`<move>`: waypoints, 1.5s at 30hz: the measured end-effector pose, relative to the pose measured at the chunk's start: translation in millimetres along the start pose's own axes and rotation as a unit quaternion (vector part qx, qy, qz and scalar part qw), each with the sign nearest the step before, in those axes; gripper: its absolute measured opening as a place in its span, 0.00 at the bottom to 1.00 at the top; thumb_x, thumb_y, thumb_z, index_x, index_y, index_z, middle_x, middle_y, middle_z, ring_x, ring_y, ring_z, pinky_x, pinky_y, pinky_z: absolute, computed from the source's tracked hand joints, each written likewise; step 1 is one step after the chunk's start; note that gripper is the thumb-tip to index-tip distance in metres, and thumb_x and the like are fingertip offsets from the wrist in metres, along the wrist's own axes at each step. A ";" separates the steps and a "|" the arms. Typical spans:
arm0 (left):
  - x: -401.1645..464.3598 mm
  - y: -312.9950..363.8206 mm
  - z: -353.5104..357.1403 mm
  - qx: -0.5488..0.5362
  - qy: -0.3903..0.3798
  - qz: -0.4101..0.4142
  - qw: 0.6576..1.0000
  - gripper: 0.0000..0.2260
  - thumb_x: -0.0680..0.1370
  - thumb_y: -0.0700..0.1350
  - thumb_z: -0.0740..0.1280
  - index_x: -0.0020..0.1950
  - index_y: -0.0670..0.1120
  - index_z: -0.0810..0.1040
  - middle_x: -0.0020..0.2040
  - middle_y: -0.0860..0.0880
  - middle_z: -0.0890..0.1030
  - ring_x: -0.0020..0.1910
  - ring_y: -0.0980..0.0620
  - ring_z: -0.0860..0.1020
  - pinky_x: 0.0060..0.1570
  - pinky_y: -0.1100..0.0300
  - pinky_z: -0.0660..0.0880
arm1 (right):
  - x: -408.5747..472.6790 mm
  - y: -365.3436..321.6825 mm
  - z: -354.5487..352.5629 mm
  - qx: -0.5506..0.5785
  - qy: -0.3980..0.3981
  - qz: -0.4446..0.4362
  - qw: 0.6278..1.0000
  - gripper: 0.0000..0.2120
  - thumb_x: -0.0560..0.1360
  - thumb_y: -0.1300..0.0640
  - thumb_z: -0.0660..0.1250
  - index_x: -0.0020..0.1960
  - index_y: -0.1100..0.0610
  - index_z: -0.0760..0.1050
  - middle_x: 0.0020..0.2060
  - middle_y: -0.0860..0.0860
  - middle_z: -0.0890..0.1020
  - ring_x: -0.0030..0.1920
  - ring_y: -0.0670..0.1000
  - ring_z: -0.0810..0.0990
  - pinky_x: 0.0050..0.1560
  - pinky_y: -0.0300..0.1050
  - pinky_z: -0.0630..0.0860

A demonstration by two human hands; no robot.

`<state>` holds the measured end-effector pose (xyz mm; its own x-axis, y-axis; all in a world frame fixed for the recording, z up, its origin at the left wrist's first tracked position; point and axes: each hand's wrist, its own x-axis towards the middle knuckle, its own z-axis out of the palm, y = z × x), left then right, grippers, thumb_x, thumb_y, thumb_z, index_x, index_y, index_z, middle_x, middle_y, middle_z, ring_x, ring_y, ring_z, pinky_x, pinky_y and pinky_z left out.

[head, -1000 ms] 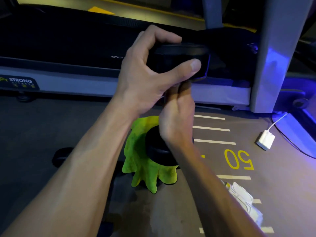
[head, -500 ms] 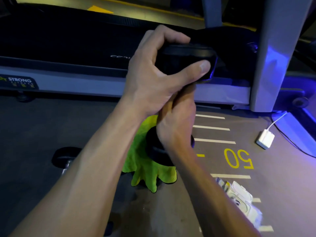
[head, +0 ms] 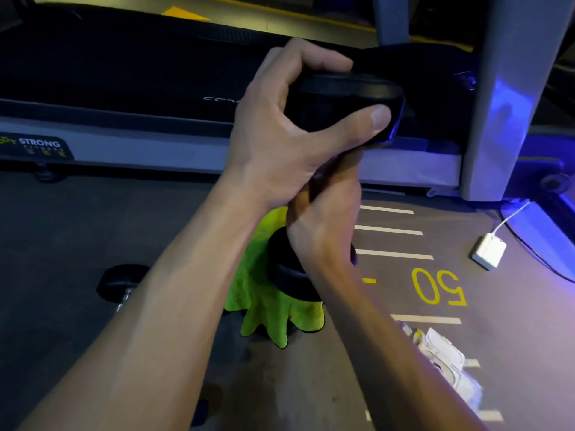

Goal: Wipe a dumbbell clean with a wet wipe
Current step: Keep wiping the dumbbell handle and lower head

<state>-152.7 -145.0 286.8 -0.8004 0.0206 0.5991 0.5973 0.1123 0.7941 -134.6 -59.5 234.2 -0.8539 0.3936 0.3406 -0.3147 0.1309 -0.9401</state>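
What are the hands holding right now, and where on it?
Both hold the dumbbell, stood upright: the left hand grips its upper head, the right hand wraps the handle between the heads. No wet wipe can be made out.

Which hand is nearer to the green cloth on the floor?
Right. The right hand grips the dumbbell at its handle, just above the green cloth. The left hand holds the dumbbell's upper head, higher up and farther from the cloth.
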 end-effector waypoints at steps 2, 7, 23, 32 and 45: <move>0.4 1.6 1.5 0.001 -0.007 0.000 1.000 0.21 0.70 0.55 0.81 0.58 0.51 0.79 0.59 0.42 0.82 0.57 0.47 0.83 0.57 0.42 0.81 | -4.2 -2.5 -9.3 -0.125 -0.023 -0.051 0.991 0.09 0.82 0.50 0.65 0.58 0.54 0.71 0.42 0.48 0.82 0.41 0.49 0.82 0.45 0.43 0.75; 2.1 2.0 -1.0 -0.007 0.004 -0.018 1.000 0.20 0.69 0.56 0.80 0.56 0.52 0.79 0.59 0.43 0.81 0.57 0.49 0.82 0.58 0.44 0.80 | -28.7 9.6 -50.0 -0.359 -0.199 -0.005 0.912 0.14 0.82 0.42 0.61 0.52 0.54 0.65 0.44 0.54 0.79 0.46 0.62 0.78 0.48 0.60 0.76; -1.2 -0.7 -11.4 -0.032 0.000 -0.027 0.999 0.20 0.71 0.54 0.81 0.57 0.51 0.79 0.61 0.37 0.80 0.59 0.44 0.83 0.60 0.40 0.80 | -2.6 25.3 -70.9 -0.344 -0.355 0.037 0.868 0.14 0.75 0.40 0.71 0.49 0.48 0.73 0.43 0.42 0.80 0.46 0.44 0.77 0.52 0.48 0.72; -32.2 -24.4 -8.9 -0.100 0.005 -0.145 0.984 0.59 0.61 0.67 0.82 0.84 0.54 0.54 0.81 0.51 0.66 0.79 0.57 0.67 0.78 0.55 0.67 | 11.7 27.1 -90.4 -0.188 -0.438 0.066 0.877 0.18 0.78 0.47 0.68 0.54 0.63 0.77 0.43 0.57 0.81 0.43 0.57 0.78 0.49 0.59 0.76; -78.6 -38.4 -7.4 -0.125 -0.013 -0.231 0.965 0.04 0.83 0.41 0.67 0.55 0.44 0.81 0.48 0.45 0.87 0.43 0.55 0.85 0.43 0.64 0.82 | -56.3 15.4 -53.0 -0.243 -0.184 -0.060 0.951 0.19 0.85 0.51 0.61 0.36 0.49 0.65 0.27 0.47 0.70 0.30 0.46 0.69 0.30 0.38 0.64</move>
<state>-112.4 -158.2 210.0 -0.9831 0.0520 0.1755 0.1677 -0.1281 0.9775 -69.4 -31.5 200.0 -0.9392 0.0171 0.3429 -0.2664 0.5941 -0.7590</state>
